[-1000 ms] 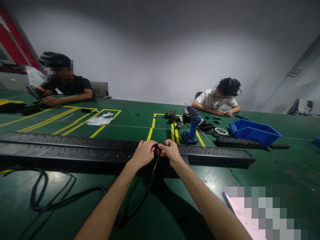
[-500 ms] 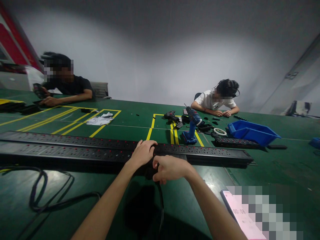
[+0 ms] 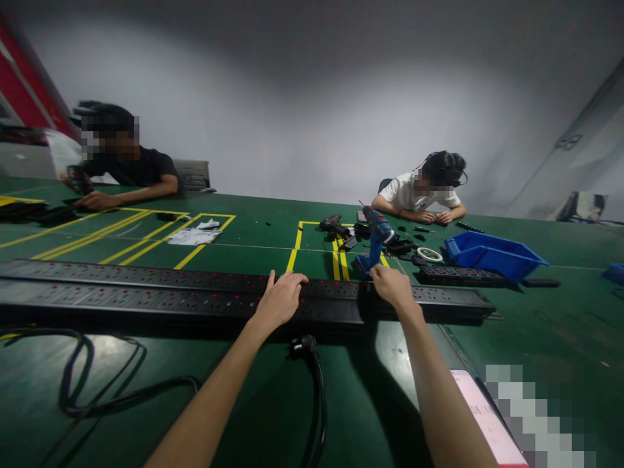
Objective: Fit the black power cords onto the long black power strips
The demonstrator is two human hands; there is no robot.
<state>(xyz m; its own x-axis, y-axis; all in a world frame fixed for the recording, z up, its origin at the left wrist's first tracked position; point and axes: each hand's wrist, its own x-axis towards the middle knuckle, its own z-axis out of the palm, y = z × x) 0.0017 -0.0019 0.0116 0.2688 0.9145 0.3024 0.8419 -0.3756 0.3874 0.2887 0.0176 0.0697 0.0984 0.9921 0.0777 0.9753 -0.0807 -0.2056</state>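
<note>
Two long black power strips [image 3: 205, 300] lie side by side across the green table, with rows of sockets and small red marks. My left hand [image 3: 281, 298] rests on top of them near the middle, thumb apart from the fingers. Farther right, my right hand [image 3: 392, 286] is over the strips with its fingers curled, close to the base of a blue cordless drill [image 3: 375, 244] standing upright behind them. What those fingers hold, if anything, is hidden. In front of the strips lies a black plug [image 3: 305, 346] on its cable.
A looped black cable [image 3: 73, 390] lies at front left, a phone [image 3: 487, 416] at front right. Behind stand a blue bin [image 3: 492, 257], a second drill [image 3: 334, 224], a tape roll [image 3: 429, 255] and papers [image 3: 192, 235]. Two people [image 3: 151, 172] [image 3: 414, 195] sit across the table.
My right hand has let go of the plug, now lying on the table, and has moved right and away toward the blue drill. My left hand stays on the strips.
</note>
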